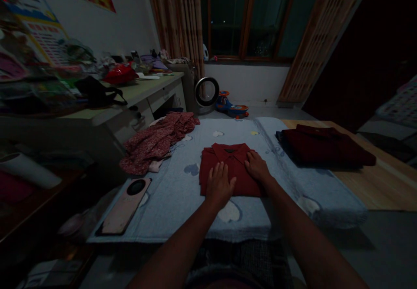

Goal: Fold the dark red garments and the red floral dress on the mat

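Observation:
A red collared shirt (233,176) lies folded into a neat rectangle on the light blue blanket (182,202), its collar at the far side. My left hand (219,185) rests flat on the shirt's left front, fingers stretched out. On its right side, near the collar, lies my right hand (256,166), fingers extended and pressed lightly on the cloth. Neither hand grips anything. The thumb of the left hand is spread away from its fingers.
To the right, dark red folded clothes (325,146) lie stacked across the blanket and a wooden board (384,180). A crumpled patterned red garment (159,139) sits at the back left, with a pink phone (125,206) nearer. Beyond are a cluttered desk (143,91) and a toy car (231,106).

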The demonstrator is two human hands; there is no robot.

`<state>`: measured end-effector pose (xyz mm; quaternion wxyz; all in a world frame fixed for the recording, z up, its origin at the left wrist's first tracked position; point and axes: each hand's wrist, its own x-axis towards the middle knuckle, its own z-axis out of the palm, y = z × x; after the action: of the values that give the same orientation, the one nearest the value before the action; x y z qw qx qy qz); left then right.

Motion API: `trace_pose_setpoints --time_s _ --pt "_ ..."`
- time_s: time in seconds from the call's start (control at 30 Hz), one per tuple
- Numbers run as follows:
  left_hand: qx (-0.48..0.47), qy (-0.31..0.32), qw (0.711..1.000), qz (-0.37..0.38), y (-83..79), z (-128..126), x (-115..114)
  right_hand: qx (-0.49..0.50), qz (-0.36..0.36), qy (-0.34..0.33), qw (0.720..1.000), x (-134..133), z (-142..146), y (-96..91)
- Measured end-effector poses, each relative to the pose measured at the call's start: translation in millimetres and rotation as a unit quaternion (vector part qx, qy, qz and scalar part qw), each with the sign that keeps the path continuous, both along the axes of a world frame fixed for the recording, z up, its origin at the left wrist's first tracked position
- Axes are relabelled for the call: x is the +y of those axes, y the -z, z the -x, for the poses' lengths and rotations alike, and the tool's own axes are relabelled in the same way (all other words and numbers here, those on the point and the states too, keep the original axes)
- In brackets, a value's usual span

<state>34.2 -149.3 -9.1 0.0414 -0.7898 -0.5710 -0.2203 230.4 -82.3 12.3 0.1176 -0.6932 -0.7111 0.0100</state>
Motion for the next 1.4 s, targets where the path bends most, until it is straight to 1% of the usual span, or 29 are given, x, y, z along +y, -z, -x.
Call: trace_pose_setpoints --time_s 0.17,0.4,0.47,0.5,0.57,0.63,0.7,0.77,0.9,1.0,1.13,1.27,1.4 --pt "-0.006 0.005 1.000 0.001 -0.9 0 0 -0.005 0.020 0.023 1.000 1 5 -3.9" --pt "-0.001 0.000 1.000 0.011 0.0 0 1 0.044 0.076 0.027 0.996 15 -3 -19.6" --pt "0.000 -0.001 1.000 0.009 0.5 0 1 0.054 0.081 0.027 0.995 11 -2 -21.8" --pt "0.000 0.000 1.000 0.008 0.9 0 1 0.056 0.071 0.027 0.995 6 1 -21.9" --pt "0.000 0.001 1.000 0.007 1.6 0 1 0.060 0.031 0.019 0.998 -8 10 -19.6" --pt "-0.002 0.002 1.000 0.005 2.1 1 2 0.065 -0.012 -0.014 0.998 -25 23 -14.2" --pt "-0.006 0.004 1.000 0.001 2.5 1 2 0.069 -0.009 -0.045 0.997 -39 37 -7.1" --pt "-0.007 0.007 1.000 -0.001 2.5 1 2 0.066 0.006 -0.045 0.997 -47 47 -0.2" --pt "-0.005 0.006 1.000 0.001 1.5 1 2 0.052 0.015 -0.026 0.998 -48 52 7.6" --pt "-0.007 0.004 1.000 0.010 0.4 1 2 0.048 0.015 -0.018 0.999 -45 49 8.5" --pt "-0.009 0.011 1.000 0.020 -1.2 2 2 0.060 -0.006 0.002 0.998 -45 42 10.3" --pt "-0.005 0.013 0.999 0.032 -2.2 9 2 0.057 -0.011 0.026 0.998 -44 37 15.4" --pt "-0.002 -0.001 0.999 0.049 -2.2 19 3 0.039 -0.002 0.036 0.999 -43 31 18.2"
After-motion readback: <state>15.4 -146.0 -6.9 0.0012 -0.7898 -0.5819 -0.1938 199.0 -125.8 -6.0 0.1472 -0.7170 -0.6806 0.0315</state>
